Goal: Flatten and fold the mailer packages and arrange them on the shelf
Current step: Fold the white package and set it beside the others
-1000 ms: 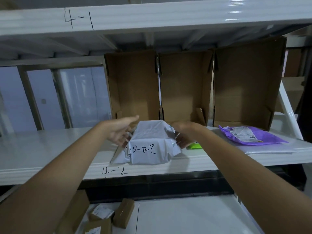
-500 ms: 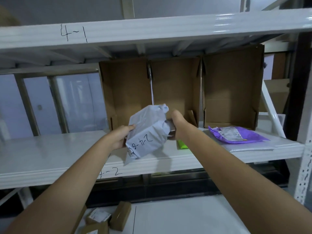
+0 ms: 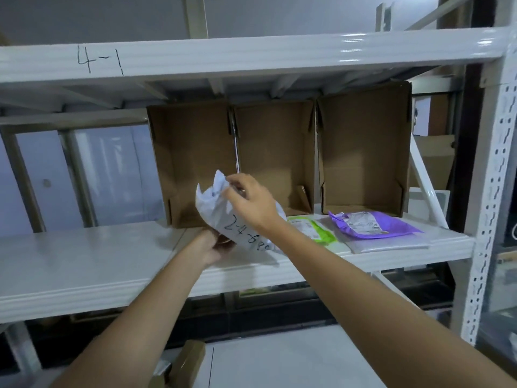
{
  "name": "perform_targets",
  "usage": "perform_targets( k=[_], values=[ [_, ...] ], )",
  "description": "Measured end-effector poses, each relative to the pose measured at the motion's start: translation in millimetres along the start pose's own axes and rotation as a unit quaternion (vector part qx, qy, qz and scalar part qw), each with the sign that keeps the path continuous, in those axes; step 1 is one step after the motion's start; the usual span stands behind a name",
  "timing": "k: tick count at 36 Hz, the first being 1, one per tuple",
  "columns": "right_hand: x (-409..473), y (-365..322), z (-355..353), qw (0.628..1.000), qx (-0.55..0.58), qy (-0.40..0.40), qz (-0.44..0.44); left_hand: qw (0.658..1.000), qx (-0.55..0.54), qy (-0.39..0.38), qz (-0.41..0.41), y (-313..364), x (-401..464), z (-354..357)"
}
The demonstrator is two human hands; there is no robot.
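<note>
A white metal shelf [image 3: 84, 264] spans the view, with three open brown cardboard boxes [image 3: 195, 163] standing on their sides along its back. In front of the leftmost box, the left hand [image 3: 216, 246] grips the lower end of a crumpled white plastic mailer [image 3: 221, 214] with black handwriting, held tilted just above the shelf. The right hand [image 3: 249, 201] pinches its upper end, fingers curled on the plastic. To the right, a green mailer [image 3: 313, 228] lies flat on the shelf, then a purple mailer [image 3: 372, 224] resting on a clear flat bag [image 3: 391, 243].
</note>
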State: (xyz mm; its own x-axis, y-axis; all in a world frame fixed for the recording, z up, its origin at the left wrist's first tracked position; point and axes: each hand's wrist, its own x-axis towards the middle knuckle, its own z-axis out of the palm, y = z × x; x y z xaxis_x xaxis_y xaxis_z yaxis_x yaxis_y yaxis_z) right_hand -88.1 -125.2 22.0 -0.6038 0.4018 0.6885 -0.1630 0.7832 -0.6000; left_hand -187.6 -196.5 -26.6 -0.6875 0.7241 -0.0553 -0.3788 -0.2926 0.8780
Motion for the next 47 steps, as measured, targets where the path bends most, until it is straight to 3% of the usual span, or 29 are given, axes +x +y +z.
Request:
perform_targets(
  k=[3, 6, 11, 15, 19, 21, 24, 27, 29, 32, 34, 37, 42, 47],
  values=[
    [-6.3, 7.8, 8.7, 0.995, -0.082, -0.042, -0.028, 0.994, -0.071, -0.072, -0.050, 2.8, -9.4, -18.9],
    [-12.0, 19.2, 19.2, 0.985, -0.142, -0.077, -0.063, 0.990, -0.029, -0.112, -0.077, 12.1, -16.4, -32.0],
    [-15.3, 25.5, 32.7, 0.973, -0.185, -0.103, -0.097, 0.986, 0.143, -0.034, -0.075, 30.5, -24.6, -45.9],
    [-16.3, 14.5, 39.2, 0.964, -0.195, -0.147, -0.102, 0.956, 0.274, 0.086, -0.059, 49.3, -25.7, -59.7],
    [-8.9, 10.1, 41.6, 0.969, -0.145, -0.180, -0.087, 0.924, 0.333, 0.186, -0.003, 66.9, -16.8, -73.4],
    [-0.6, 10.3, 38.1, 0.977, -0.133, -0.148, -0.075, 0.897, 0.372, 0.227, 0.077, 72.9, -11.4, -74.8],
    [18.7, 13.5, 20.4, 0.987, -0.151, -0.060, -0.017, 0.798, 0.498, 0.257, 0.223, 73.7, -17.3, -57.4],
    [33.8, 20.9, 1.5, 0.976, -0.205, -0.055, 0.049, 0.752, 0.563, 0.183, 0.289, 68.6, -25.5, -21.2],
    [37.4, 25.8, -3.7, 0.964, -0.232, -0.099, 0.080, 0.729, 0.617, 0.104, 0.278, 64.8, -24.3, 5.4],
    [35.6, 34.4, -1.5, 0.943, -0.253, -0.175, 0.129, 0.703, 0.685, 0.008, 0.192, 55.2, -15.5, 31.2],
    [30.1, 40.9, 2.3, 0.925, -0.268, -0.222, 0.155, 0.711, 0.691, -0.032, 0.124, 44.7, -8.5, 35.2],
    [20.8, 44.1, 8.5, 0.900, -0.272, -0.286, 0.183, 0.693, 0.717, -0.038, 0.064, 31.3, -3.6, 29.7],
    [16.3, 58.6, 9.6, 0.927, -0.140, -0.267, 0.224, 0.657, 0.750, -0.018, 0.072, 25.9, -3.6, 25.6],
    [13.9, 61.2, 1.2, 0.929, -0.152, -0.250, 0.228, 0.632, 0.773, 0.014, 0.058, 29.8, -4.0, 22.9]
  ],
)
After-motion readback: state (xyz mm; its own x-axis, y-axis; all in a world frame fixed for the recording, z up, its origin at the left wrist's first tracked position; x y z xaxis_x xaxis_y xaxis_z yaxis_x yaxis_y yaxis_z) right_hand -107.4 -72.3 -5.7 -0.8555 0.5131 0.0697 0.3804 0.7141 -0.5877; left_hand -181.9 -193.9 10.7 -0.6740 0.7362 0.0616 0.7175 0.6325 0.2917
